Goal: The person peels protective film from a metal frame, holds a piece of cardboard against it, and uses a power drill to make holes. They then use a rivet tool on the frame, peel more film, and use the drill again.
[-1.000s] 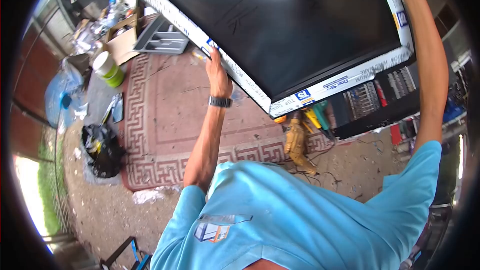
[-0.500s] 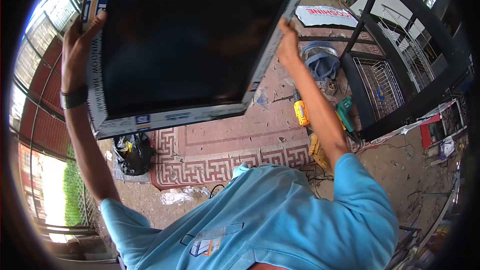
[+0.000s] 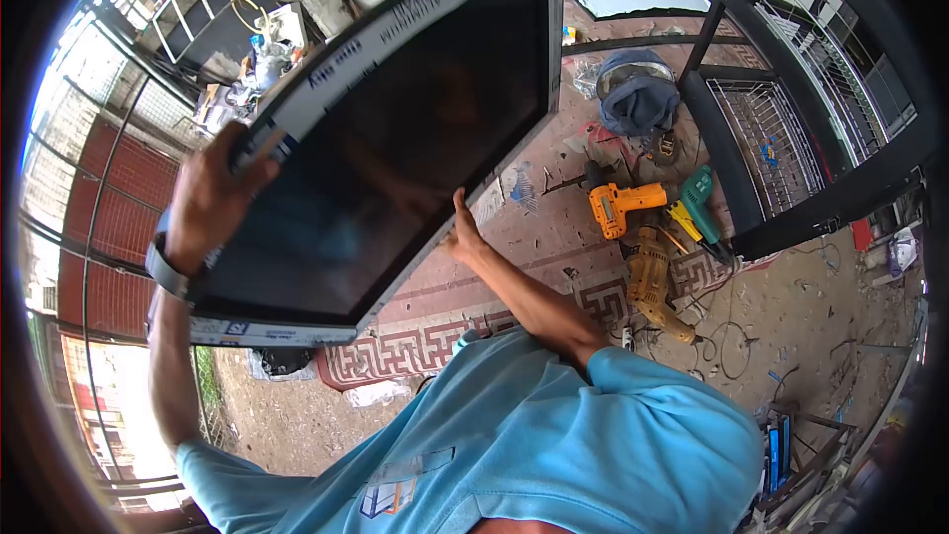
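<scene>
A large framed dark glass panel (image 3: 395,148), its frame covered in printed protective tape, is held up tilted in front of my body. My left hand (image 3: 213,200), with a dark band at the wrist, grips the frame at its left side, fingers over the edge. My right hand (image 3: 465,235) supports the lower right edge, the thumb pointing up along it and the other fingers partly hidden beneath. Faint reflections show in the glass.
A patterned red mat (image 3: 474,307) covers the floor. On it lie an orange drill (image 3: 623,206), a green power tool (image 3: 696,200), a yellowish power tool (image 3: 649,282) and a blue bag (image 3: 636,94). A black frame with wire baskets (image 3: 766,143) stands right; wire fencing is left.
The panel has turned and swung down to the left. My right hand has moved down and left along its edge, and my left hand has moved lower and right. More of the tools shows.
</scene>
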The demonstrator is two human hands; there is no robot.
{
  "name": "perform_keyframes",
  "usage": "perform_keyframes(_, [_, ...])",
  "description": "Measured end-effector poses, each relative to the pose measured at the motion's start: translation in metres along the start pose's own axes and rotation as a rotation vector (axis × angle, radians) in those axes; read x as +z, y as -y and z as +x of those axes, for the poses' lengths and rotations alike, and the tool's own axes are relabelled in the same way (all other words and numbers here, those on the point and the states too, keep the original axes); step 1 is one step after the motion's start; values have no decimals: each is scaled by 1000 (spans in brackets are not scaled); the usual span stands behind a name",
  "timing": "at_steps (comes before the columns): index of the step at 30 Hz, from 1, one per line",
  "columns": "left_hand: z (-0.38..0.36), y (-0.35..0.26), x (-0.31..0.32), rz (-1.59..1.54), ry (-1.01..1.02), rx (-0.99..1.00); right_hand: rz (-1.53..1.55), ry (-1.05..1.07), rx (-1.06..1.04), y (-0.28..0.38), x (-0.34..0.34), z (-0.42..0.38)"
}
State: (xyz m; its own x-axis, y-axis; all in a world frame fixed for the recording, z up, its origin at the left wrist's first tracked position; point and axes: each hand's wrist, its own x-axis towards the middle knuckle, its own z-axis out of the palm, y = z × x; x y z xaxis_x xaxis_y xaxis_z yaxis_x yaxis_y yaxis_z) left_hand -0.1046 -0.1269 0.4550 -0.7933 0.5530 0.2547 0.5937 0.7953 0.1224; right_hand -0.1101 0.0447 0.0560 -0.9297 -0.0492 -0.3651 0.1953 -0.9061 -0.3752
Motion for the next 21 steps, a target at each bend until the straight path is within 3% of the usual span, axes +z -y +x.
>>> perform_keyframes(1, [0, 3, 16, 45, 4, 29, -4, -96, 61, -3, -2, -12])
perform_keyframes(4, [4, 1, 43, 11, 24, 6, -41, -108, 75, -13, -35, 12])
perform_keyframes(7, [9, 2, 55, 73, 75, -111, -75, -164, 143, -20, -63, 32])
perform_keyframes(9, [11, 8, 63, 41, 85, -174, -320, -174, 135, -34, -91, 51])
perform_keyframes(12, [-2, 15, 78, 60, -3, -152, -581, -44, 147, -8, -129, 22])
perform_keyframes(13, [-7, 3, 74, 23, 3, -188, -591, -104, 169, 7, -130, 9])
perform_keyframes(14, [-10, -7, 71, 29, 108, -309, -757, -148, 121, 29, -113, -12])
perform_keyframes(16, [-25, -3, 87, -24, 75, -353, -1215, -90, -438, 55, -93, -32])
perform_keyframes(17, [-29, -12, 85, 33, 88, -404, -1339, -3, -599, 88, -37, -68])
perform_keyframes(18, [-33, -11, 89, 38, 88, -408, -1248, 6, -613, 108, 18, -99])
perform_keyframes(20, [-48, -20, 79, -23, 59, -451, -1291, 150, -831, 129, 59, -113])
perform_keyframes(21, [-37, -21, 90, 12, -18, -320, -1333, 206, -902, 141, 86, -129])
